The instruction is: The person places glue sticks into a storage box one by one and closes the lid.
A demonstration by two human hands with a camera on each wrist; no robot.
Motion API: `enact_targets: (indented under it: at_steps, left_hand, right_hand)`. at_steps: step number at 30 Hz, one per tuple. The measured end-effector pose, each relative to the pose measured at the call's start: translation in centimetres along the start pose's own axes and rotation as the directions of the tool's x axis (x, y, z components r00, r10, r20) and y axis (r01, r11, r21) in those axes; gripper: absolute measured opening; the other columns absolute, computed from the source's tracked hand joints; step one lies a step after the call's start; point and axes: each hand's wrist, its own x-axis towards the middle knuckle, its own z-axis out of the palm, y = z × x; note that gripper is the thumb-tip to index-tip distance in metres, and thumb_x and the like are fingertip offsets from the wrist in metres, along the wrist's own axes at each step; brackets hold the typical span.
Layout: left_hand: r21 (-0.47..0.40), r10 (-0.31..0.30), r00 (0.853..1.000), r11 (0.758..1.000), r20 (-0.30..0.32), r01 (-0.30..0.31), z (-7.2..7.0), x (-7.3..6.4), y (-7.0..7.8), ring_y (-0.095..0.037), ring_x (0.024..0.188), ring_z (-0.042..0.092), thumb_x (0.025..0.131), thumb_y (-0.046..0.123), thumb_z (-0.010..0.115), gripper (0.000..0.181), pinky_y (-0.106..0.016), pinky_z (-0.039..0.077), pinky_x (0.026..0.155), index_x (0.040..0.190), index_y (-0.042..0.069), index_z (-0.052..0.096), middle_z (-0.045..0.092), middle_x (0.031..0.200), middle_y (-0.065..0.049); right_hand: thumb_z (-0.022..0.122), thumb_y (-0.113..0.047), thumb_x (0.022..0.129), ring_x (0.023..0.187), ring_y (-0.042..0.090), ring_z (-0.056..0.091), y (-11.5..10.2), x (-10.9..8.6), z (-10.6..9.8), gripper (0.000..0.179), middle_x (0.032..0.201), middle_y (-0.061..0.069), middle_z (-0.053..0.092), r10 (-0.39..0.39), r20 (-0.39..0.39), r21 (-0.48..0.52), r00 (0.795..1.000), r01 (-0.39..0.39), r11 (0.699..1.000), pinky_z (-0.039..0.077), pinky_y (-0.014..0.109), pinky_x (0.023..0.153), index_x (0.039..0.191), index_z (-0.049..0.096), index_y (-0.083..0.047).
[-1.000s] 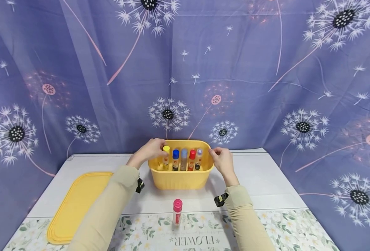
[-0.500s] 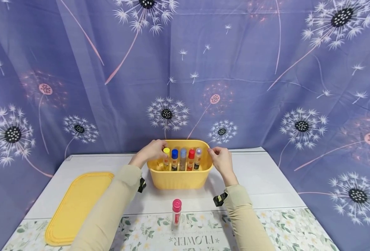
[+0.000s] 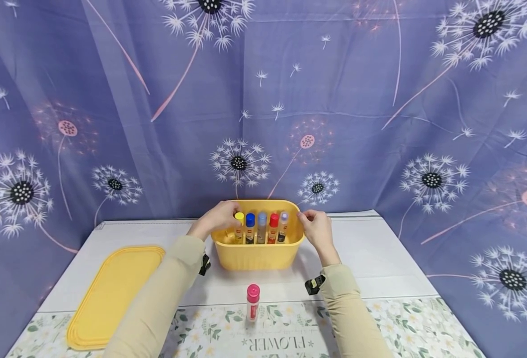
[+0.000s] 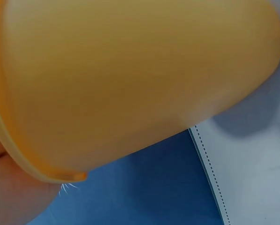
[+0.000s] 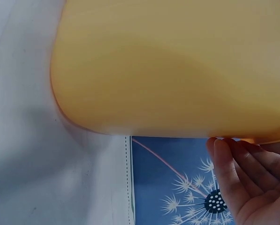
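Observation:
Against the back curtain stands a yellow plastic bin (image 3: 254,257), with several small clear tubes upright in a row inside it. My left hand (image 3: 219,217) reaches over its left rim and pinches a yellow-capped tube (image 3: 239,229) at the row's left end. Beside that come a blue-capped tube (image 3: 250,233), a grey-blue-capped tube (image 3: 261,228), a red-capped tube (image 3: 273,229) and a pale-capped tube (image 3: 283,228). My right hand (image 3: 318,229) grips the bin's right rim. In the left wrist view the bin wall (image 4: 140,75) hides the fingertips.
A tube with a pink cap (image 3: 252,303) stands upright on the table in front of the bin. At the left lies a yellow lid (image 3: 116,293), partly behind my left sleeve. The purple dandelion curtain (image 3: 263,99) closes off the back and sides.
The yellow-capped tube has shifted slightly right and down with my left hand, closer to the blue-capped one. My right hand has stayed on the rim.

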Motion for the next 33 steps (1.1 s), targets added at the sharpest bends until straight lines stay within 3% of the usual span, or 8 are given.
enact_targets:
  at_steps: [11,25,33]
  left_hand:
    - [0.028,0.040,0.999,0.999,-0.004,-0.040,0.19,0.16,-0.04,-0.018,0.073,0.050,0.078,0.004,0.071,0.017,-0.027,0.041,0.064,0.092,0.005,0.062,0.055,0.079,-0.003]
    - [0.012,0.005,1.000,1.000,0.028,-0.005,-0.05,0.00,0.33,-0.019,0.077,0.051,0.082,0.006,0.072,0.019,-0.028,0.042,0.065,0.098,0.005,0.063,0.056,0.085,-0.005]
    - [0.006,-0.002,1.000,1.000,0.007,0.002,0.03,-0.13,0.50,-0.019,0.075,0.051,0.081,0.006,0.073,0.018,-0.028,0.042,0.063,0.095,0.004,0.063,0.055,0.082,-0.004]
  right_hand:
    - [0.066,-0.024,0.093,0.062,0.020,0.056,-0.05,-0.07,0.01,0.027,0.068,0.005,0.065,-0.003,-0.005,-0.001,1.000,0.003,1.000,0.046,0.030,0.057,0.081,0.074,-0.001]
    - [0.066,-0.024,0.093,0.062,0.020,0.056,-0.07,-0.13,0.06,0.027,0.069,0.005,0.065,0.006,-0.007,0.002,1.000,-0.006,1.000,0.046,0.030,0.056,0.082,0.074,-0.001]
    - [0.066,-0.024,0.094,0.063,0.021,0.057,0.03,-0.05,0.05,0.027,0.070,0.006,0.066,0.008,-0.006,0.000,1.000,-0.008,1.000,0.046,0.029,0.057,0.083,0.074,-0.001]
